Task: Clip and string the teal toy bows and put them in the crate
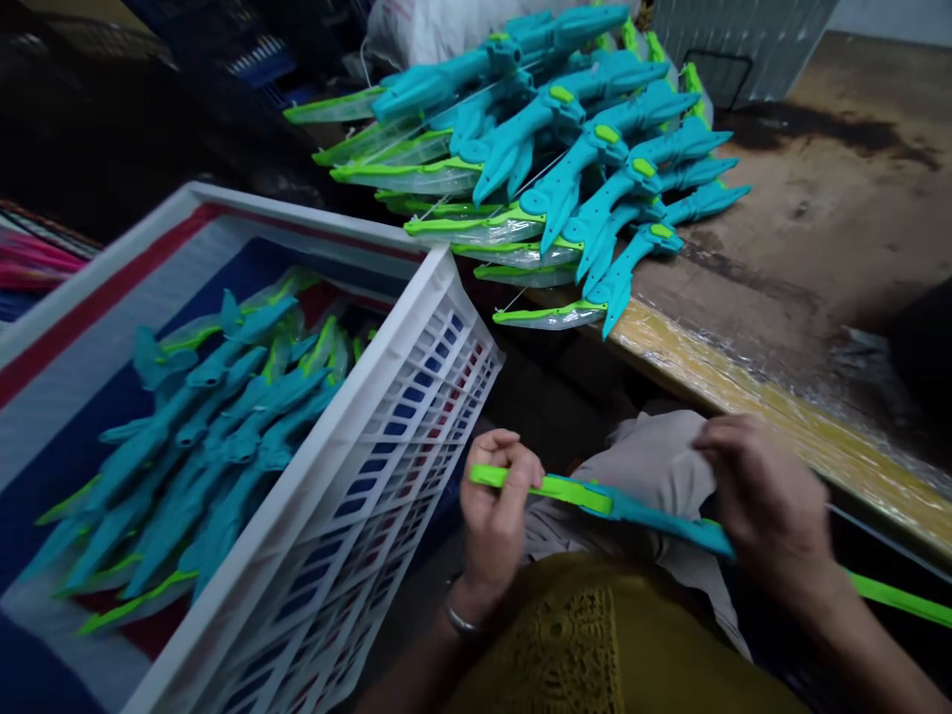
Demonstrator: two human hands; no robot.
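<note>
Two bare hands, no gloves. Left hand (pixel 495 506): thin silver-coloured bangle (pixel 462 622) at the wrist, forearm bare below it, no sleeve visible. Right hand (pixel 766 501): slightly motion-blurred, no ring or band visible, forearm bare to the frame edge. Torso: mustard-yellow top (pixel 617 645) with a lace-like patterned panel (pixel 561 625) of small openwork motifs near the front. Lap: light beige-grey fabric (pixel 647 466), creased and soft. Nails short, unpainted as far as can be told.
</note>
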